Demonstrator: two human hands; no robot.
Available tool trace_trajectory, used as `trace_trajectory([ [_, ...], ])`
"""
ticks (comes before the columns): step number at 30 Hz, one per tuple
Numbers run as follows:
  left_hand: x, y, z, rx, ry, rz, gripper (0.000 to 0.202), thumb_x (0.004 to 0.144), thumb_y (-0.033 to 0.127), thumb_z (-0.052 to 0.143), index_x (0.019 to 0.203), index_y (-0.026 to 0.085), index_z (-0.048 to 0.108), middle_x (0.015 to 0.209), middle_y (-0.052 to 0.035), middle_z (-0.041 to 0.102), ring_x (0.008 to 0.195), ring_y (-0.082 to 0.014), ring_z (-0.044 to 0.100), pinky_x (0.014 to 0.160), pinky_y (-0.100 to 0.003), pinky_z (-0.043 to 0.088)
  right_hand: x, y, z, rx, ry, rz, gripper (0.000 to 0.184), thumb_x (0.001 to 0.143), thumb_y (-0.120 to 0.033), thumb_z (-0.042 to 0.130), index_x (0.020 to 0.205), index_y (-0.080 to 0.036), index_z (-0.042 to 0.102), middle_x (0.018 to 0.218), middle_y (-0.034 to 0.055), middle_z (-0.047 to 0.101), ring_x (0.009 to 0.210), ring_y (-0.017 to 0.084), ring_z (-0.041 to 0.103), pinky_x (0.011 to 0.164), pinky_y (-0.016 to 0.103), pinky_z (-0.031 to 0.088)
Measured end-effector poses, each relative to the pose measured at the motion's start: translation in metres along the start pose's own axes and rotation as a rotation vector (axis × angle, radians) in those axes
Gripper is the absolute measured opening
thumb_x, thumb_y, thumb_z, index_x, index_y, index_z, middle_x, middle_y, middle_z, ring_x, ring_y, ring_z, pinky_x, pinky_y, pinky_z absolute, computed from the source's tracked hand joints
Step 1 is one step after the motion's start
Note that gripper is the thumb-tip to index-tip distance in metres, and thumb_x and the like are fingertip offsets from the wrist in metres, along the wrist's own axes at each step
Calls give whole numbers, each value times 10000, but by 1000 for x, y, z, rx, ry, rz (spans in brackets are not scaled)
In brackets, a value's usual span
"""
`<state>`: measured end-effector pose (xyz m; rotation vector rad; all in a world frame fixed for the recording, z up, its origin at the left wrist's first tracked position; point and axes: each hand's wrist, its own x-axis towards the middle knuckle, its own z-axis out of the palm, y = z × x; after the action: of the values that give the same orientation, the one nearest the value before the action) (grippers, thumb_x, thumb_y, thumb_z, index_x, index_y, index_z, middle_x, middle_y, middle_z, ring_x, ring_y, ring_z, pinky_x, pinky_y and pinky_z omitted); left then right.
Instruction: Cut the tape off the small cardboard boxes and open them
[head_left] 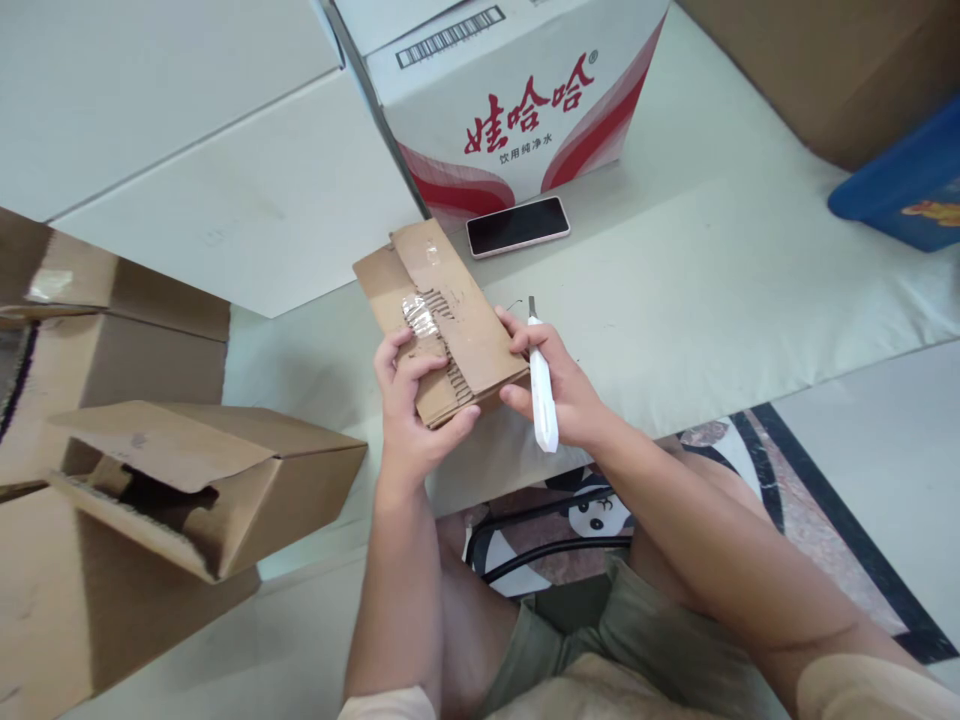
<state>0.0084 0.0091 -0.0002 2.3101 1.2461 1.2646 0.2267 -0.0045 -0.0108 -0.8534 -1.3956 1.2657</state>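
Note:
A small brown cardboard box is tilted between my hands, its flap seam ragged and torn, with clear tape on it. My left hand grips its near left end, thumb along the near edge and fingers over the top. On the right, my right hand holds a white utility knife, its short metal tip pointing away from me. Fingertips of that same hand also touch the box's right side.
A black-screened phone lies before a white-and-red water carton. Large white boxes stand at the back left. An open cardboard box and other brown boxes sit left. A blue container is at the right.

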Motion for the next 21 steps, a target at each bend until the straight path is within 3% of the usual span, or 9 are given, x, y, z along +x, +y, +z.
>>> trace_trajectory([
  [6, -1, 1, 0, 20, -3, -19, 530, 881, 704, 689, 1209, 299, 592, 1469, -117, 443, 1466, -366, 463, 1221, -618, 379, 1, -1, 0, -1, 19, 14, 475, 873, -596, 735, 1135, -311, 459, 1726, 153, 403, 1597, 285, 419, 1287, 548, 316],
  [21, 0, 1, 0, -3, 14, -17, 527, 871, 698, 705, 1197, 298, 601, 1454, -112, 446, 1458, -364, 467, 1221, -618, 377, 0, -2, 0, -4, 7, 16, 458, 880, -564, 730, 1142, -316, 448, 1738, 147, 386, 1595, 264, 423, 1280, 533, 339],
])
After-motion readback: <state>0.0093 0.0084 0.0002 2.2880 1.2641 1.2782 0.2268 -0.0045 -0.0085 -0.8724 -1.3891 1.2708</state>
